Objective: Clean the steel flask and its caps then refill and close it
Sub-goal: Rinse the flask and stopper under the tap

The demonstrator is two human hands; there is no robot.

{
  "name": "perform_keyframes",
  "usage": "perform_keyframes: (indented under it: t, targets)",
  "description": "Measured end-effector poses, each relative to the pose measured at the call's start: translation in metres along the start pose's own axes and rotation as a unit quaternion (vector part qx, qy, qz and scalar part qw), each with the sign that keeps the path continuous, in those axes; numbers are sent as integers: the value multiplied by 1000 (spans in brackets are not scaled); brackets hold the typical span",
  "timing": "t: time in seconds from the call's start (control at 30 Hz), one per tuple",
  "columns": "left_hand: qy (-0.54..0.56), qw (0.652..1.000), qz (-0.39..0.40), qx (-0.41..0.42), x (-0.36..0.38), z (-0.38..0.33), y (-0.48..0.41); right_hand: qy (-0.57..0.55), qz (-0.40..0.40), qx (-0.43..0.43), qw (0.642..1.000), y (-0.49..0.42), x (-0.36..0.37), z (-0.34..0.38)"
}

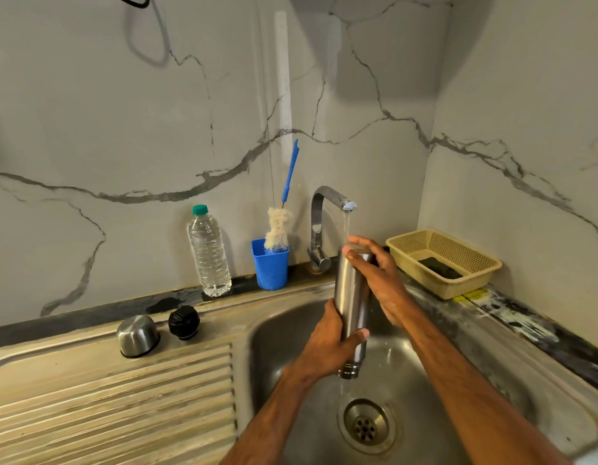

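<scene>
The steel flask (353, 290) is held over the sink basin (281, 333), its threaded neck pointing down, and water drips from it toward the drain (366, 427). My left hand (328, 344) grips its lower half. My right hand (381, 280) wraps round its upper end, right under the running tap (328, 196). The steel cup cap (138, 335) stands upside down on the sink ledge at the left, and the black inner cap (183, 322) sits just right of it.
A clear water bottle (208, 253) with a green lid and a blue cup (270, 266) holding a bottle brush (279, 226) stand against the back wall. A beige basket (472, 263) sits on the counter at right. The ribbed draining board (123, 397) lies to the left.
</scene>
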State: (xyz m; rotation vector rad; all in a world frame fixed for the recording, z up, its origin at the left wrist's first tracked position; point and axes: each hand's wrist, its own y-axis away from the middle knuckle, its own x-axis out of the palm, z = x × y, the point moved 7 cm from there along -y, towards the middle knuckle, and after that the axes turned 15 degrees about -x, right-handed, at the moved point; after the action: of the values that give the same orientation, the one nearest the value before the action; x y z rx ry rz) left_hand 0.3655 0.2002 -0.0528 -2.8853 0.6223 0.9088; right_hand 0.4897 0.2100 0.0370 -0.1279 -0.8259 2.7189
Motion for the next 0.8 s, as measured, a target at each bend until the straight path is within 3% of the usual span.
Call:
perform_keyframes:
  t: [0.13, 0.33, 0.67, 0.8]
  targets:
    - [35, 999, 23, -10, -5, 5, 1, 30, 70, 13, 997, 1, 4, 0]
    - [167, 980, 102, -46, -19, 1, 8, -14, 102, 131, 986, 19, 21, -15]
    - [144, 972, 178, -59, -18, -3, 15, -25, 9, 122, 992, 14, 9, -13]
    - [169, 967, 169, -92, -26, 4, 13, -102, -100, 121, 982, 6, -12, -13]
